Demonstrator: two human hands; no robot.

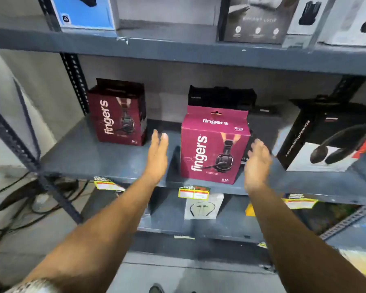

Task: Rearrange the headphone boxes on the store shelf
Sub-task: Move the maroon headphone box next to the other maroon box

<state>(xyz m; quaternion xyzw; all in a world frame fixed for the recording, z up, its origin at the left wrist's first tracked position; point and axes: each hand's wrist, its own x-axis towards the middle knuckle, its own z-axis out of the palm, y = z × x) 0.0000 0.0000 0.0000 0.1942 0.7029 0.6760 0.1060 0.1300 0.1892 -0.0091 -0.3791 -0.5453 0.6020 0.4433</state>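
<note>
A magenta "fingers" headphone box (213, 149) stands upright near the front edge of the grey middle shelf (89, 157). My left hand (157, 153) is open a short gap to its left, and my right hand (257, 160) is open close by its right side; neither touches it. A second, darker maroon "fingers" box (119, 115) stands further back at the shelf's left. Behind the magenta box are a black box (221, 97) and a dark flat box (264, 127). A black-and-white headphone box (328, 142) sits at the right.
The upper shelf (178, 47) carries a blue box (82, 13) and several grey and black boxes. The lower shelf holds a white neckband earphone box (203, 207). Yellow price tags (193, 192) hang on the shelf edge. Cables (19, 199) lie on the floor at left.
</note>
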